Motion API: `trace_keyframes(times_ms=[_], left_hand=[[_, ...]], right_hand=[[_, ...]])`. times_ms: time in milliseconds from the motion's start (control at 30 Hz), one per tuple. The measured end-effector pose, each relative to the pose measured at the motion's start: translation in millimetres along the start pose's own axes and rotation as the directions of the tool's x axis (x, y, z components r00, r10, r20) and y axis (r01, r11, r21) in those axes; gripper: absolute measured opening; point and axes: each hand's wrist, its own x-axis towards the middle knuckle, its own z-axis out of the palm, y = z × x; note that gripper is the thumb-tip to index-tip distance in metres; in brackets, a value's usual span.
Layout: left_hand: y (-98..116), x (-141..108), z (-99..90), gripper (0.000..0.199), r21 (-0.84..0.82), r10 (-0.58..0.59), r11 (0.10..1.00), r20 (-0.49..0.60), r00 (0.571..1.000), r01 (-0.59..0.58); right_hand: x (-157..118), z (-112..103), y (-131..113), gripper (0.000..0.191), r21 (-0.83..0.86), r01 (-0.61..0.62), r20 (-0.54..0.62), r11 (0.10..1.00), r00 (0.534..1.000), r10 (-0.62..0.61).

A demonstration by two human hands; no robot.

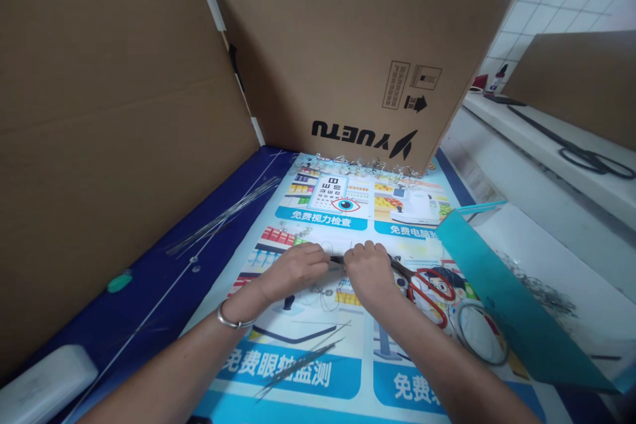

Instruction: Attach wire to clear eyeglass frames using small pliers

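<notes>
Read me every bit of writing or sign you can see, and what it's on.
"YUETU", upside down, on the cardboard panel; its arrow sign has small print too small to read.
"免费视力检查" on the printed sheet, below an E chart.
"免费电脑…" on the sheet, cut off by the teal flap.
"免费眼轴监测" on the sheet.
"免费…" on the sheet, the rest hidden by the right forearm.

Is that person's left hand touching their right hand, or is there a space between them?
Apart. The head view shows a narrow gap between the left hand and the right hand, with dark metal visible in it.
</notes>
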Motion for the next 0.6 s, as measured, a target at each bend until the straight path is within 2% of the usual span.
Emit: trace_keyframes(times_ms=[600], left_hand=[[0.1,0.7,-0.2,0.025,0.041,0.049,0.998,-0.038,0.998,-0.048]], right_hand=[[0.9,3.9,1.4,0.008,0.023,-0.004,0.013,1.000,1.000,0.004]])
